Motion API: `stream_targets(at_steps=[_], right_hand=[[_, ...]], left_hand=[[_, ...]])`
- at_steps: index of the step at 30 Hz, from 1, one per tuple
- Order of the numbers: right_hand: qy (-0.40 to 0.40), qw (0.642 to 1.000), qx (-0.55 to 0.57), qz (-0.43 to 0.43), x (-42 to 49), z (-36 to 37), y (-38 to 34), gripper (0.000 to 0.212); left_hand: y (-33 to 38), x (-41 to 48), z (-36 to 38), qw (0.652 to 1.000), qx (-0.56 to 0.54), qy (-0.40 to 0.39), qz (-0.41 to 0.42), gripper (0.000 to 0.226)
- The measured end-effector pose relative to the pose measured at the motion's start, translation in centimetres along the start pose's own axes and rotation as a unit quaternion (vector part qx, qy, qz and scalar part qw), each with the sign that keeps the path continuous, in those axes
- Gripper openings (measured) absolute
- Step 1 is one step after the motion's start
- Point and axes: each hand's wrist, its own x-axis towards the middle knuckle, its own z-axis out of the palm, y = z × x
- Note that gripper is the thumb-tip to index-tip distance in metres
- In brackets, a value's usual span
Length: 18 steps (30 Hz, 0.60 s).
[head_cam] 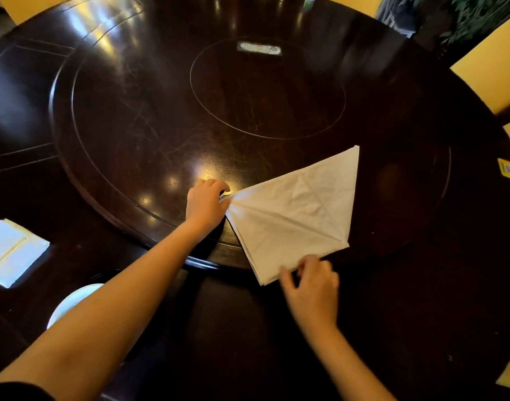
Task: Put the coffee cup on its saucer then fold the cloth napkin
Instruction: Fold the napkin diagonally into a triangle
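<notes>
A white cloth napkin [297, 209] lies folded into a kite-like shape on the dark round table, partly on the raised turntable. My left hand [207, 204] pinches its left corner, where the cloth bunches. At the near bottom corner, my right hand [311, 287] pinches the layered edge between thumb and fingers. A white saucer [71, 302] shows at the lower left, mostly hidden under my left forearm. No cup is visible.
The dark wooden table [392, 314] carries a large turntable [132, 125] with an inner ring. A folded white napkin [13, 250] lies at the left edge. Yellow chair backs [491, 73] stand at the right. A small label [259, 48] sits far centre.
</notes>
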Motion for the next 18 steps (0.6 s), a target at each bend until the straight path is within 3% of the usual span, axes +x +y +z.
stream_targets(at_steps=[2,5,14,16,18], right_hand=[[-0.033,0.999,-0.017,-0.023,-2.1,1.5,-2.3,0.039],[-0.048,0.999,-0.021,0.015,-2.7,2.6,-3.8,0.04],[0.007,0.998,-0.002,0.056,-3.7,3.1,-4.1,0.023],[-0.019,0.991,0.053,0.119,-3.9,2.8,-3.6,0.018],[-0.099,0.948,0.193,0.234,-4.1,2.8,-2.7,0.018]], left_hand=[[0.0,-0.1,0.1,1.0,0.004,0.001,0.006,0.02],[-0.2,-0.1,0.2,1.0,0.011,0.001,0.01,0.02],[0.1,-1.1,0.2,0.999,0.036,0.007,0.029,0.019],[0.3,-1.5,0.3,0.999,0.034,0.003,0.021,0.02],[0.4,-1.7,0.4,0.999,0.03,-0.007,0.007,0.023]])
